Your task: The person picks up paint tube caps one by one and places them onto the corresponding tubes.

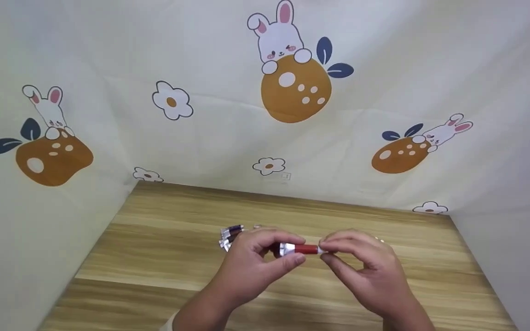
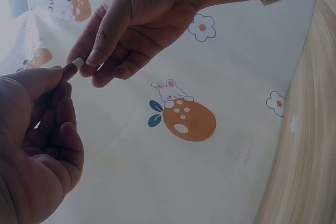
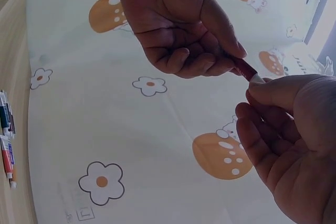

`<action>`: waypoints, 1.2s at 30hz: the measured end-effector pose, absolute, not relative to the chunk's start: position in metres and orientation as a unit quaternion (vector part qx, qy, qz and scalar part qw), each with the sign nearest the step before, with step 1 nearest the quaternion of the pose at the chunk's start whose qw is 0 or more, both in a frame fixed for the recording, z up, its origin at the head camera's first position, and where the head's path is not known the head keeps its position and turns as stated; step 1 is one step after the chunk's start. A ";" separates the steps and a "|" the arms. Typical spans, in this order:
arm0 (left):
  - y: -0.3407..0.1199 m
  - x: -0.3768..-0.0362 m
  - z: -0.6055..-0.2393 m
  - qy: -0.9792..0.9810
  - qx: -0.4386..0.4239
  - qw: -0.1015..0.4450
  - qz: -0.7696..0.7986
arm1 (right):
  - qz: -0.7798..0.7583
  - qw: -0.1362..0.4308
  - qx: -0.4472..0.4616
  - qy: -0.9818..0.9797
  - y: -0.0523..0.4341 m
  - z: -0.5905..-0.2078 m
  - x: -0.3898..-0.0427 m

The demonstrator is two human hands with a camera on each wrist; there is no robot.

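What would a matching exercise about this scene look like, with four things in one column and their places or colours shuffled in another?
Things
1. Left hand
2. Right hand
3. Held tube
4. Other tubes

Places and colours
A. Lying on the table
B. At the white tip
C. Red in the middle, between both hands
D. Around the silver end

Right pairs: 1-D, 2-B, 3-C, 4-A
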State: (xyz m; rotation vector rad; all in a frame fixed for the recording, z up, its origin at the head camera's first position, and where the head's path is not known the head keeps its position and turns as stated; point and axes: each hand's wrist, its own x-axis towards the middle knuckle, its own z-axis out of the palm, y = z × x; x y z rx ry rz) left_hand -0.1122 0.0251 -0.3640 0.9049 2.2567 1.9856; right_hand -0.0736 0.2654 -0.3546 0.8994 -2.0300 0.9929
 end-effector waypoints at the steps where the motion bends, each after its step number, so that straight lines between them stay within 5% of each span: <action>1: 0.025 -0.112 -0.364 0.719 0.289 0.001 0.632 | 0.384 0.345 0.342 -0.785 0.265 -0.355 -0.073; 22: 0.025 -0.113 -0.363 0.747 0.293 -0.005 0.597 | 0.333 0.311 0.278 -0.846 0.264 -0.349 -0.069; 36: 0.030 -0.129 -0.377 0.817 0.329 -0.102 0.463 | 0.344 0.243 0.188 -0.887 0.277 -0.357 -0.084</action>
